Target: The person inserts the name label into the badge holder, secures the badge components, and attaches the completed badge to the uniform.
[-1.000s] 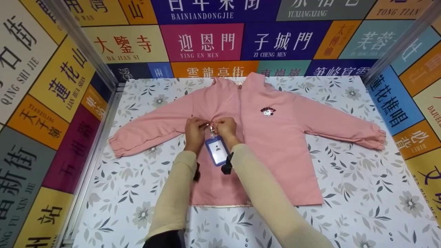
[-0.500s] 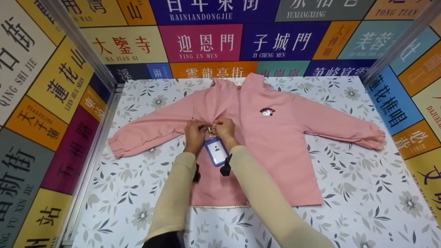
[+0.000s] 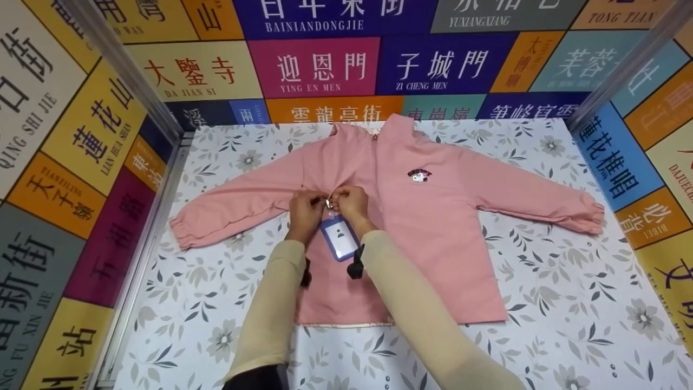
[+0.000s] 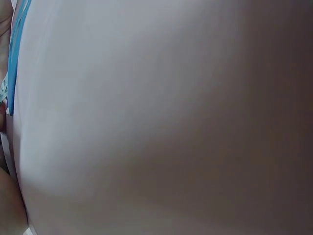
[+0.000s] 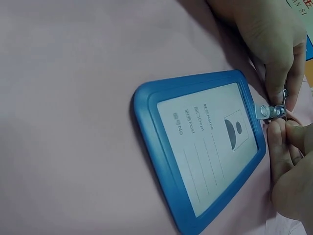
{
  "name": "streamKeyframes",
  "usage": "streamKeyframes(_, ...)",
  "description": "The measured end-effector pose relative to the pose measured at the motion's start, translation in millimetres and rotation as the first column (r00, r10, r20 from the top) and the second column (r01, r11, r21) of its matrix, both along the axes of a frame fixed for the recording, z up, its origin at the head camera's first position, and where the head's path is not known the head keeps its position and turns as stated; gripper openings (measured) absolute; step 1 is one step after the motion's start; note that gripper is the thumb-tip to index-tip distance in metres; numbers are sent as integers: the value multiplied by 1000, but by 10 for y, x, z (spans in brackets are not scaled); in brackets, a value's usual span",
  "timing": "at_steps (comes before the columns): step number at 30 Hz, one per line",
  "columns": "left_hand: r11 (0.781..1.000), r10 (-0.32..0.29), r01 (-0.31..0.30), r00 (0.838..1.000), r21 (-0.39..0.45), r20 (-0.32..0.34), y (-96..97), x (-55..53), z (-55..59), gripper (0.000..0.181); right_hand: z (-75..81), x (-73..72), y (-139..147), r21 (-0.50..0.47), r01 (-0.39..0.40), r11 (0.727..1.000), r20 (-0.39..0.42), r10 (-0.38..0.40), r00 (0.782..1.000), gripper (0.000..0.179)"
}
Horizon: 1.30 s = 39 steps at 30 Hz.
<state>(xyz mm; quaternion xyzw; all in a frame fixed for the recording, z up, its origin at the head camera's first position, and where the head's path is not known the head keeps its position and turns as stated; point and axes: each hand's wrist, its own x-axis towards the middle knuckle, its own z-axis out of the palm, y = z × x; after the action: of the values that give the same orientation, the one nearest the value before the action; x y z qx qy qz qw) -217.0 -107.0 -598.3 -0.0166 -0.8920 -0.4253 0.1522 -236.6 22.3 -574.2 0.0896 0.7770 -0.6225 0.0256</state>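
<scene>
A pink jacket [image 3: 438,244] lies spread on the table, with a blue-framed ID badge [image 3: 339,238] on its left front panel. The badge's strap ends in a small metal clip [image 5: 278,111]. My left hand [image 3: 306,214] pinches this clip between thumb and finger, as the right wrist view shows. From the other side, my right hand [image 3: 352,206] pinches a fold of the jacket, its fingertips right at the clip. Creases run up the cloth from the two hands. In the left wrist view the blurred jacket cloth [image 4: 122,98] fills most of the picture, with the badge's blue edge [image 4: 17,54] at far left.
The table [image 3: 557,292] has a white leaf-and-flower cover. Printed panels with coloured blocks [image 3: 319,65] stand at the back and both sides, with metal posts [image 3: 130,70] at the corners. A small cartoon patch [image 3: 419,176] sits on the jacket's right chest.
Both hands stay together at the clip, with only slight finger shifts. The metal clip has tilted and moved a little to the left. The jacket lies as before.
</scene>
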Motion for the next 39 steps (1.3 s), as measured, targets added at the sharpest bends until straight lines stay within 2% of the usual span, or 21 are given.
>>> streamKeyframes(4, 1000, -11, 11, 1000, -23, -8, -1, 7, -22, 18, -16, 17, -1, -131, -3, 991, -1, 3, 1000, 14)
streamKeyframes(6, 999, -14, 14, 1000, -34, -18, 1, 9, -26, 18, -18, 23, 1, -163, -5, 987, -11, 4, 1000, 18)
streamKeyframes(9, 998, -24, 22, 999, -53, -33, 3, 12, -29, 18, -26, 25, 10, -152, -20, 988, -39, 15, 999, 25)
streamKeyframes(15, 996, -63, 62, 998, -68, -15, 9, 11, -23, 20, -21, 23, 44, -128, -75, 989, -83, 64, 994, 41)
streamKeyframes(21, 993, -76, 76, 997, -88, 5, 7, 9, -16, 20, 25, 26, 93, -18, -134, 991, -79, 132, 988, 36)
streamKeyframes(26, 996, -47, 47, 999, -71, 5, 1, 25, -13, 19, 53, 22, 116, 97, -194, 976, -86, 202, 976, 27)
streamKeyframes(32, 1000, -11, 10, 999, -4, -35, -17, 25, -10, 18, 82, 22, 117, 168, -245, 955, -86, 262, 961, 22)
streamKeyframes(35, 999, 31, -32, 998, -19, -56, -28, 16, -25, 16, 91, 23, 111, 184, -269, 945, -80, 287, 955, 22)
streamKeyframes(39, 993, 92, -93, 996, -71, -22, -35, 5, -43, 11, 108, 34, 104, 158, -295, 942, -49, 306, 951, 24)
